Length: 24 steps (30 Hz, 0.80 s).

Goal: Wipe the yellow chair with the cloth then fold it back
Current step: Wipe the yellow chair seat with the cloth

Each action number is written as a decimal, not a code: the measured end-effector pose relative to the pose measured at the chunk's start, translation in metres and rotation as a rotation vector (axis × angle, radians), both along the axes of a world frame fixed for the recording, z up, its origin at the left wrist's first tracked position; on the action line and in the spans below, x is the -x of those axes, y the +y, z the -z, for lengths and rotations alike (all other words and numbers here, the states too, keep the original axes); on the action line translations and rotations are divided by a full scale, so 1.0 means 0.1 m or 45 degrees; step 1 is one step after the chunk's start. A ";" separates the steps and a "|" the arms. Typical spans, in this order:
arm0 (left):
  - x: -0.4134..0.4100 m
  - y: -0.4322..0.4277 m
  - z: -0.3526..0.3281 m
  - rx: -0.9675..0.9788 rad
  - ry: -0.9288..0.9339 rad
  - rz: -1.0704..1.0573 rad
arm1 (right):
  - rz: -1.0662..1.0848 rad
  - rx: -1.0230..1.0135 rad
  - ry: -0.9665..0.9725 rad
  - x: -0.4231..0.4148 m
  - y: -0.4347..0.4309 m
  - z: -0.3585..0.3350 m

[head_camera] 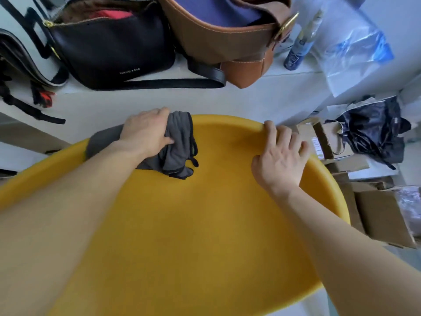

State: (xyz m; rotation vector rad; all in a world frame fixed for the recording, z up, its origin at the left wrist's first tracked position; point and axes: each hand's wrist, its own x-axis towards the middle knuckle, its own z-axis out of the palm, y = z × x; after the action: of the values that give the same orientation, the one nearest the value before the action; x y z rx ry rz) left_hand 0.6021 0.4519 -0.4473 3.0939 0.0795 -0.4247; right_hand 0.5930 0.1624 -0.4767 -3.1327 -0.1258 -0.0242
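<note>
The yellow chair [205, 224] fills the lower middle of the view, its curved rim running across the far side. A bunched grey cloth [180, 142] with dark edging lies on the far left part of the rim. My left hand [145, 131] presses down on the cloth and grips it against the chair. My right hand [281, 153] holds the chair's far right rim, fingers curled over the edge. Part of the cloth is hidden under my left hand and wrist.
Beyond the chair, on a white surface, stand a black handbag [109, 49] and a brown leather bag [227, 35]. A spray bottle [300, 44] and clear plastic bags [355, 46] are at the far right. Cardboard boxes [373, 215] and a black bag [373, 128] crowd the right side.
</note>
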 end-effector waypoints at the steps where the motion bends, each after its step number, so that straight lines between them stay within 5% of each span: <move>1: -0.10 -0.19 0.00 -0.009 0.005 0.037 | -0.004 -0.014 -0.001 0.00 -0.01 0.00; 8: -0.45 -1.70 0.06 0.107 -0.096 0.408 | 0.038 -0.149 0.000 0.04 -0.14 -0.03; 13: -0.32 -1.25 0.14 0.160 -0.208 0.364 | 0.301 -0.098 0.074 0.52 -0.70 -0.08; 19: -0.23 -0.90 0.02 0.016 -0.058 0.102 | 0.296 -0.223 -0.016 0.74 -1.05 0.08; 24: -0.51 -1.76 -0.11 0.103 0.125 0.425 | 0.318 -0.290 0.032 0.74 -1.08 0.09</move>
State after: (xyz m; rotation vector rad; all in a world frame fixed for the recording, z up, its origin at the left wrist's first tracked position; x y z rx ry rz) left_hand 0.6531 0.2757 -0.4362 3.0056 -0.4464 -0.5708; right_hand 0.5189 0.0539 -0.4862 -2.8985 0.2504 0.0002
